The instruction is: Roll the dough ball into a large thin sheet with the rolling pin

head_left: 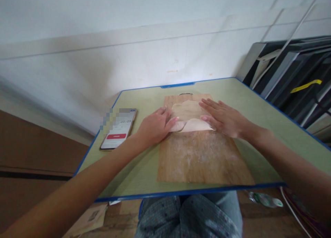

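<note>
A thin, pale sheet of dough (190,108) lies on the far half of a wooden cutting board (201,158). Its near edge is turned up into a loose, uneven fold (198,125). At the dough's left side is my left hand (156,126), its fingers bent and its thumb pressed on the left end of the fold. My right hand (223,117) rests on the right side, fingers stretched out over the sheet and thumb at the fold's right end. White flour is smeared over the near half of the board.
A phone (117,131) showing a timer lies left of the board on the green, blue-edged table (139,169). A white wall (144,62) stands behind. Dark flat panels (284,72) lean at the right. Below are a plastic bottle (265,199) and a white cable (292,210).
</note>
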Available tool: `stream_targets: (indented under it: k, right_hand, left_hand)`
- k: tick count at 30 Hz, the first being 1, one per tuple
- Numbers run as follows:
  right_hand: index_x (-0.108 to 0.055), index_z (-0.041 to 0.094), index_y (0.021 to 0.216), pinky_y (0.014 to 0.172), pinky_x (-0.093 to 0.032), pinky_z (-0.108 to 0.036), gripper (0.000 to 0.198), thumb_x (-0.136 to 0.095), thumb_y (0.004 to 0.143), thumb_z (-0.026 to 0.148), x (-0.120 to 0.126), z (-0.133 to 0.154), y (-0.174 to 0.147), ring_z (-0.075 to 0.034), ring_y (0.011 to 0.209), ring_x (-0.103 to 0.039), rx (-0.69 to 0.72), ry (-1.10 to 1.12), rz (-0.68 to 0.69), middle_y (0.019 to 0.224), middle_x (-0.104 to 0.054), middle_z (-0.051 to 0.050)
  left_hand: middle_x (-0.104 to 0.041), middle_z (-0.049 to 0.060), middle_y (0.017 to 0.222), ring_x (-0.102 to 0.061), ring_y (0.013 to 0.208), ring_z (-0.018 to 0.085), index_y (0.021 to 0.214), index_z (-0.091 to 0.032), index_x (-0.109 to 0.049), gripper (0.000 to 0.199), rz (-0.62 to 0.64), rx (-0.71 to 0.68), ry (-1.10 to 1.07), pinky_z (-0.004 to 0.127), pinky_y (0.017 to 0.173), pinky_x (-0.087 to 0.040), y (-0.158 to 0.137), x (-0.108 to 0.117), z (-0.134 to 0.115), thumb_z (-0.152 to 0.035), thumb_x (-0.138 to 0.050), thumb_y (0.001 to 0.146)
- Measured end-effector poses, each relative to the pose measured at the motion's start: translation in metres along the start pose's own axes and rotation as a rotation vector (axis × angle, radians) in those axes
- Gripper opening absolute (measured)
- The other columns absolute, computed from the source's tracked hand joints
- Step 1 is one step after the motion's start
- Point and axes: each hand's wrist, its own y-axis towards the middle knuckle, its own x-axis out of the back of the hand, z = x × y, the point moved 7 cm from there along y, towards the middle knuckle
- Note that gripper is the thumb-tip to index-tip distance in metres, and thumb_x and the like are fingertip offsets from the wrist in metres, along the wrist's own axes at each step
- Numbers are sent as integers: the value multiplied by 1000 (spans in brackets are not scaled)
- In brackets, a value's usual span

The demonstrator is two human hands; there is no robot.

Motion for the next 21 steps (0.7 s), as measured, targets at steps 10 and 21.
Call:
stream_targets:
  k: [10,21]
  right_hand:
    - [-43,17,136,109,-22,-48,71,-8,89,58,-24,-44,40,-25,135,-25,-131,80,150,143,-39,-8]
    - [-49,8,129,106,-32,-44,73,-10,91,56,-2,-2,-9,-26,129,-37,-85,-50,-23,138,-44,-17]
  left_hand:
    - [-68,12,93,-63,89,24,89,-14,-65,65,109,228,-90,35,83,-46,60,-10,39,-55,-14,92]
    - [-51,11,133,-45,125,22,125,-12,-48,59,92,40,-16,34,100,-37,16,-9,13,-51,-16,94]
